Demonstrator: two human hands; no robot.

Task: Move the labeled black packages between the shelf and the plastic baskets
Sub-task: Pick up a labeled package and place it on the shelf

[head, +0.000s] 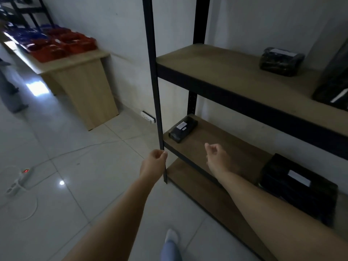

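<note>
Both bare forearms reach forward from the bottom of the frame toward a black metal shelf rack with brown wooden boards. The left hand sits right at the rack's front upright post, its fingers loosely curled with nothing held; whether they touch the post cannot be told. The right hand hovers over the middle board, at about three o'clock from the left hand, its fingers also loosely curled inward and empty.

Four packages show on the rack. A small flat black package with a white label lies at the left end of the middle board, at about eleven o'clock from the right hand and apart from it. A large black wrapped package with a white label rests further along the same board, at about four o'clock from the right hand. On the upper board, a rounded black bundle in clear wrap sits near the wall, and another dark package, cut off by the frame edge, stands at its four o'clock.

At the frame's ten o'clock, red plastic baskets and blue plastic baskets, both blurred, crowd a light wooden surface. A white power strip with a red light lies on the pale tiled floor at nine o'clock.
</note>
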